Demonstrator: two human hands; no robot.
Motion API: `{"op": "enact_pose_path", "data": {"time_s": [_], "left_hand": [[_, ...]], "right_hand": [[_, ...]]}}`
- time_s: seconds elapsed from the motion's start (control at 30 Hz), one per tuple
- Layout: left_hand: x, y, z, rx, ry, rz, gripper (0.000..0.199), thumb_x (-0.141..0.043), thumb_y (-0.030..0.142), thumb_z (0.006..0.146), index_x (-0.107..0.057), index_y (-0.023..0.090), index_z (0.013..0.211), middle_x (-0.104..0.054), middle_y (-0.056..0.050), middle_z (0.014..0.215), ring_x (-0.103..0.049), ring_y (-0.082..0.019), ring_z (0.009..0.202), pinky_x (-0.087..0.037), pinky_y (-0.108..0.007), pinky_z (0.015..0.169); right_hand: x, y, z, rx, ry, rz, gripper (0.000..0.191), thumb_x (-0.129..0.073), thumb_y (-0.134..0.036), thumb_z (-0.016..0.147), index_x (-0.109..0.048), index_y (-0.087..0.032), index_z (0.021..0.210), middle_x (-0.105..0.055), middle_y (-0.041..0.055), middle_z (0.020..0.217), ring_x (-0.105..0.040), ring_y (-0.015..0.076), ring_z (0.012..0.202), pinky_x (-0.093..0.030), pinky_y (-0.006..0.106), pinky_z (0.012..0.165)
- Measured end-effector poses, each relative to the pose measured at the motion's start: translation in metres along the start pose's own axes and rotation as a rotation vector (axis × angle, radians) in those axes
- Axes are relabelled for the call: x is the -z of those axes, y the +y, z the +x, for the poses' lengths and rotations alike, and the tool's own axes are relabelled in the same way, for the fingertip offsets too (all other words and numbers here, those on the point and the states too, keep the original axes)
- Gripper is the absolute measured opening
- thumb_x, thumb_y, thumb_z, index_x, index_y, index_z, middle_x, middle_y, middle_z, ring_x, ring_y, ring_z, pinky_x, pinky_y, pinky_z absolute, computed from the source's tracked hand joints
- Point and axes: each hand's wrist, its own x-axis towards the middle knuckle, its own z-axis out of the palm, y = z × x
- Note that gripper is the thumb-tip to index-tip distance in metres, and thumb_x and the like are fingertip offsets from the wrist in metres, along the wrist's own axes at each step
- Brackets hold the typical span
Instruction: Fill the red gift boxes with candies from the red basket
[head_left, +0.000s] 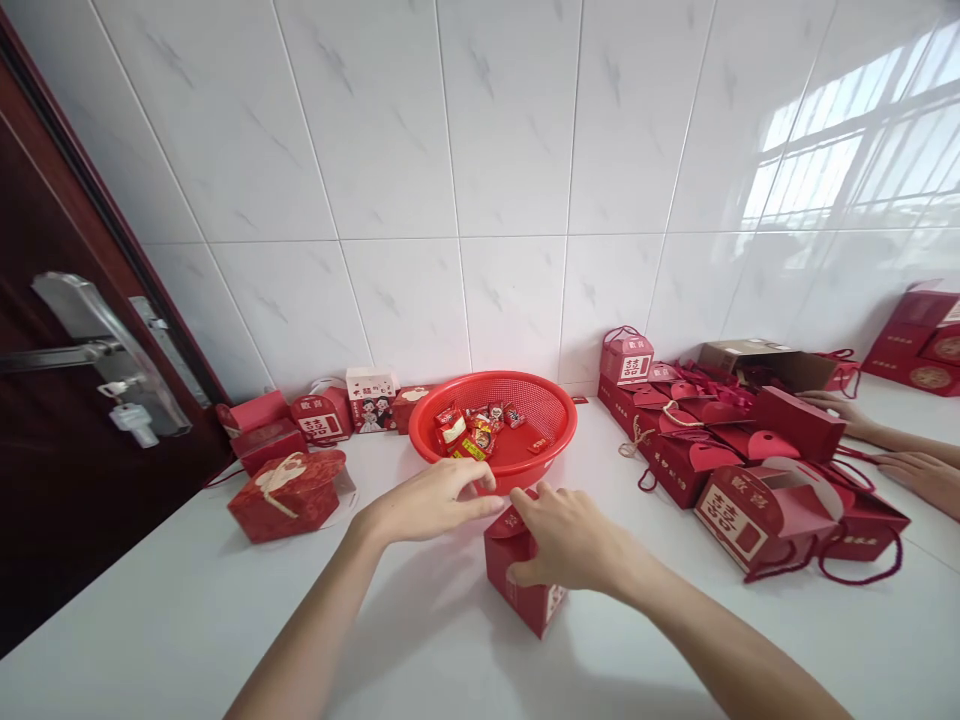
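A small red box stands on the white table in front of a red plastic basket. My right hand is closed round the upper part of this box, thumb on the near side and fingers over the top. Just left of the box, my left hand hovers at the basket's front rim with its fingers apart and nothing in it. Inside the basket lie several wrapped candies, mostly at the left.
Several red boxes are grouped at the right, beside an open brown carton. Another person's hands show at the right edge. More gift boxes stand at the left, near a dark door. A tiled wall rises behind.
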Motion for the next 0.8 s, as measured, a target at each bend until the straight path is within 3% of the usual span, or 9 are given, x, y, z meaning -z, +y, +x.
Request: {"op": "enact_pose_path", "data": {"time_s": [0.13,0.27,0.33,0.43,0.53,0.8], "left_hand": [[0.002,-0.011,0.007,-0.039,0.196,-0.044,0.031,-0.052,0.05,0.093,-0.066,0.023,0.095,-0.071,-0.003,0.104,-0.064,-0.024,0.099,-0.049,-0.034,0.085],[-0.002,-0.027,0.019,-0.075,0.283,-0.075,0.03,-0.053,0.05,0.091,-0.068,0.024,0.097,-0.071,-0.004,0.108,-0.063,-0.027,0.107,-0.05,-0.037,0.091],[-0.007,-0.034,0.026,-0.094,0.288,-0.082,0.032,-0.053,0.051,0.091,-0.068,0.024,0.098,-0.071,-0.004,0.112,-0.061,-0.028,0.115,-0.048,-0.039,0.099],[-0.017,-0.042,0.034,-0.08,0.237,-0.09,0.038,-0.052,0.055,0.09,-0.069,0.024,0.104,-0.07,-0.006,0.117,-0.06,-0.029,0.117,-0.048,-0.041,0.101],[-0.025,-0.042,0.038,0.008,0.212,-0.06,0.044,-0.054,0.058,0.089,-0.069,0.023,0.112,-0.067,-0.008,0.126,-0.056,-0.032,0.123,-0.048,-0.044,0.102],[-0.027,-0.039,0.035,0.113,0.172,-0.018,0.055,-0.056,0.063,0.085,-0.068,0.025,0.123,-0.064,-0.008,0.132,-0.046,-0.036,0.133,-0.044,-0.048,0.108]], "right_hand": [[0.053,0.039,-0.016,-0.076,0.033,0.01,0.043,-0.068,-0.057,0.073,-0.064,-0.023,0.101,-0.072,0.0075,0.095,-0.068,0.0281,0.084,-0.043,0.031,0.065],[0.124,0.102,-0.017,-0.376,0.24,-0.029,0.045,-0.061,-0.059,0.079,-0.064,-0.024,0.107,-0.071,0.0095,0.1,-0.066,0.0277,0.084,-0.043,0.032,0.062],[0.143,0.137,-0.004,-0.544,0.388,-0.059,0.048,-0.059,-0.06,0.08,-0.064,-0.023,0.11,-0.07,0.0118,0.103,-0.065,0.0291,0.086,-0.044,0.034,0.064],[0.146,0.182,0.024,-0.691,0.482,-0.121,0.047,-0.059,-0.052,0.084,-0.062,-0.018,0.116,-0.068,0.0156,0.114,-0.064,0.0318,0.098,-0.046,0.037,0.073],[0.132,0.211,0.052,-0.79,0.469,-0.107,0.051,-0.061,-0.049,0.085,-0.06,-0.015,0.123,-0.065,0.0184,0.122,-0.063,0.0344,0.107,-0.047,0.037,0.077],[0.099,0.24,0.099,-0.855,0.388,-0.049,0.05,-0.066,-0.043,0.084,-0.066,-0.011,0.123,-0.067,0.0213,0.119,-0.065,0.0344,0.11,-0.051,0.038,0.082]]}}
